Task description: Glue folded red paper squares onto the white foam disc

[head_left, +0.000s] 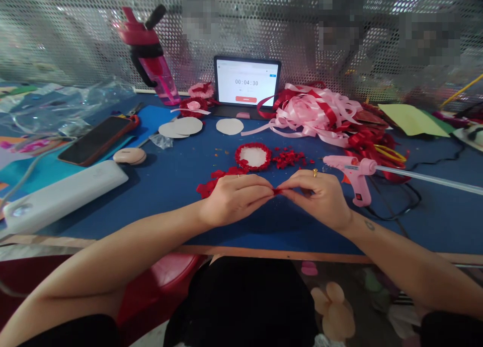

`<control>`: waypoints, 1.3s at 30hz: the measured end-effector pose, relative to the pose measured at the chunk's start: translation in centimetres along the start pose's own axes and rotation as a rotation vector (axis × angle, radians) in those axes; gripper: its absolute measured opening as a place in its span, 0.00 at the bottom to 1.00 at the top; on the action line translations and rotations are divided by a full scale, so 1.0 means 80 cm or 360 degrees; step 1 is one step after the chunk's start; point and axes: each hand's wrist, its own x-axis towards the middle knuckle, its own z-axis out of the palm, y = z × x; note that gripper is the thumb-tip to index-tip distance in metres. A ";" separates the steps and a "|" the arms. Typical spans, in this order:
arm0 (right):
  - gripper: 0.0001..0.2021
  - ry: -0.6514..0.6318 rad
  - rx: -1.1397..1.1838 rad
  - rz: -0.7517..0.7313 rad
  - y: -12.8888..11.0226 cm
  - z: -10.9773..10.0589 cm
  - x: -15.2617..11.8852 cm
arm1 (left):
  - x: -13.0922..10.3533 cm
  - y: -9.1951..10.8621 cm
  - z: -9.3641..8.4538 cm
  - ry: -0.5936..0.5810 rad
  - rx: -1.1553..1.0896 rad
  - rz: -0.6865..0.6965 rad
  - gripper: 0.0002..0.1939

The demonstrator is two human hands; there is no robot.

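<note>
Between my two hands is a small piece of red ribbon, pinched from both sides. My left hand is closed on its left end, and my right hand grips its right end with thumb and forefinger. Just behind them lies a white disc with a red ribbon border. A pile of small folded red pieces sits to the right of that disc. Cut red ribbon pieces lie beside and partly behind my left hand.
A pink glue gun with a long clear stick lies right of my right hand, its cord trailing. Behind are pink and red ribbons, white discs and a tablet. A bottle, phone and white device occupy the left.
</note>
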 end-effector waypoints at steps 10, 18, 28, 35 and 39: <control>0.04 -0.0017 -0.0012 -0.0029 0.000 0.001 -0.001 | 0.000 0.001 0.000 -0.0018 -0.0101 -0.0066 0.03; 0.03 -0.0031 -0.0040 -0.0118 -0.002 0.003 -0.003 | 0.000 0.002 0.000 -0.0031 -0.0087 -0.0042 0.03; 0.04 -0.0081 -0.0154 -0.0210 0.001 0.005 -0.008 | -0.003 0.002 0.007 0.0015 0.0003 -0.0055 0.06; 0.04 -0.0149 -0.0351 -0.0253 -0.002 0.005 -0.011 | -0.006 0.002 0.008 -0.0069 -0.0018 -0.0034 0.05; 0.05 -0.0166 -0.0370 -0.0255 -0.001 0.006 -0.011 | -0.007 0.002 0.008 -0.0142 -0.0009 -0.0037 0.05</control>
